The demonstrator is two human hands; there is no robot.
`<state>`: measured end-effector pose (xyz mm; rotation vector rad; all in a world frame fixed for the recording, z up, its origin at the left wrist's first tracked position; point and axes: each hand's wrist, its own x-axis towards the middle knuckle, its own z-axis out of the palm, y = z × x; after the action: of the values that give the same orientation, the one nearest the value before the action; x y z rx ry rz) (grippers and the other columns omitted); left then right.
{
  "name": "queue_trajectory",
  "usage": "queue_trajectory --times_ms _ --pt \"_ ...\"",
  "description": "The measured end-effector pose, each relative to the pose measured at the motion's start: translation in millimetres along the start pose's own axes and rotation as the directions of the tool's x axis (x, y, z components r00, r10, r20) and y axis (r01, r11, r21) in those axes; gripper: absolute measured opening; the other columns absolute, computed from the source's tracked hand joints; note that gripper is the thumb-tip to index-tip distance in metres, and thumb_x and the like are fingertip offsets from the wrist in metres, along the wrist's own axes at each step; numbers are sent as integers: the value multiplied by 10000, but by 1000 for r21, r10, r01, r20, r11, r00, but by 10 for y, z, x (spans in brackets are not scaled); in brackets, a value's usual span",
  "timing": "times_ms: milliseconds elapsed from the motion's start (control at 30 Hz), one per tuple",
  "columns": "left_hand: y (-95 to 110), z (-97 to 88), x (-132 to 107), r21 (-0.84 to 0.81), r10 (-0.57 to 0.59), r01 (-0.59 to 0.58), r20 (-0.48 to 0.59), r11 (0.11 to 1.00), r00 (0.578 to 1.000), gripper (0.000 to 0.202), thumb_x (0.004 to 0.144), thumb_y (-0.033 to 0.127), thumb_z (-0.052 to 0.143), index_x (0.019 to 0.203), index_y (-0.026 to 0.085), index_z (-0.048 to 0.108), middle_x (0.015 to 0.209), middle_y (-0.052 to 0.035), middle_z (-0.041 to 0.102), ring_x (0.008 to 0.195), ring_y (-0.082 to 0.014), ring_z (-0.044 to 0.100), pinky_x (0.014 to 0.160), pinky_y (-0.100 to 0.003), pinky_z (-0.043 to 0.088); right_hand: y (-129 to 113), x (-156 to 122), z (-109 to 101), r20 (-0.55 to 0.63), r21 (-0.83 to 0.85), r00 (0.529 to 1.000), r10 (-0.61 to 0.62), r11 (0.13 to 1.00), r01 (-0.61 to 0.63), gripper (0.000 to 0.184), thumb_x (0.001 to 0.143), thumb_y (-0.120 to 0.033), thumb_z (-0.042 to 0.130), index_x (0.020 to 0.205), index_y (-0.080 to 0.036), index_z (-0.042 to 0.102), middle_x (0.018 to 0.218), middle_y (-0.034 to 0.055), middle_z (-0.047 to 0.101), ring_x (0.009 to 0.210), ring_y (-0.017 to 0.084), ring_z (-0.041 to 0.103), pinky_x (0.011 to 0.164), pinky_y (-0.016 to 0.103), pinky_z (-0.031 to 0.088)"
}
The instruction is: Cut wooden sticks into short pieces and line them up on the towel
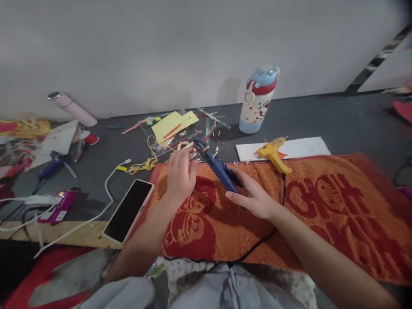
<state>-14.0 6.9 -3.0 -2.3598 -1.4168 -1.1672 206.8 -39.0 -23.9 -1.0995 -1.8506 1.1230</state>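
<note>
My right hand is wrapped round the blue handles of a plier-like cutter, whose dark jaws point up and to the left. Close to those jaws, my left hand has its fingers pinched together. Whatever lies between its fingertips is too small to make out. Small pale cut pieces are scattered just beyond the tool. A ring of pale bits lies behind my left fingers, partly hidden by them. Both hands are above an orange and red towel.
A yellow glue gun rests across a white strip, its cord crossing the towel. A bottle stands behind. Yellow paper, yellow string, and a phone lie leftward. Farther left are a blue glue gun and purple power strip.
</note>
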Motion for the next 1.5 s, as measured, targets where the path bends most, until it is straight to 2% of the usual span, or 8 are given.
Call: queue_trajectory --times_ms 133,200,300,400,500,667,1200,1500 --pt "-96 75 -18 -201 -100 129 149 971 984 207 923 286 396 909 180 573 950 -99 611 904 -227 569 811 -379 466 -23 -3 -8 47 -124 997 -63 990 69 659 826 -495 585 1348 -136 406 1345 191 536 1214 336 532 1014 491 417" --pt "-101 82 -13 -364 -162 235 218 902 962 213 912 317 432 853 187 590 906 -79 600 827 -201 567 768 -353 474 -28 -3 -27 66 -152 995 -75 985 84 647 829 -479 586 1349 -143 401 1336 191 542 1207 338 537 1004 497 424" --pt "-108 53 30 -617 -251 434 365 656 897 210 852 398 564 832 193 605 787 -30 571 626 -131 507 618 -283 459 -24 -5 -66 84 -175 993 -77 980 91 629 836 -464 584 1343 -146 395 1317 194 552 1189 338 547 989 503 433" --pt "-156 11 76 -716 -277 584 514 383 812 308 714 438 728 872 197 620 704 10 543 499 -77 411 469 -219 369 -21 -5 -93 109 -185 992 -70 979 90 598 837 -466 587 1321 -160 414 1288 189 572 1155 335 568 963 499 451" --pt "-229 -11 84 -716 -272 643 584 270 765 373 650 439 784 890 196 633 614 40 490 446 -48 328 417 -191 285 -29 2 -103 133 -190 989 -70 977 95 576 833 -464 592 1299 -166 432 1265 182 586 1133 331 579 941 490 467" --pt "-327 -5 41 -702 -258 669 618 246 743 444 608 444 812 936 200 638 607 42 488 436 -36 302 396 -179 238 -32 10 -96 147 -208 987 -68 973 98 578 831 -473 584 1278 -138 437 1258 203 582 1135 340 572 935 491 464" --pt "-325 -4 47 -715 -226 656 616 243 755 354 632 448 799 808 203 615 542 58 412 418 -42 253 391 -196 188 -1 11 -84 136 -210 988 -74 972 102 580 827 -477 578 1279 -141 441 1236 200 598 1118 347 586 929 499 468" --pt "-264 5 58 -676 -278 689 631 261 724 422 662 313 784 1043 222 629 630 53 515 438 -32 291 404 -178 236 37 4 -92 138 -178 990 -25 983 50 572 823 -491 584 1266 -148 467 1244 185 605 1117 342 595 926 495 476"
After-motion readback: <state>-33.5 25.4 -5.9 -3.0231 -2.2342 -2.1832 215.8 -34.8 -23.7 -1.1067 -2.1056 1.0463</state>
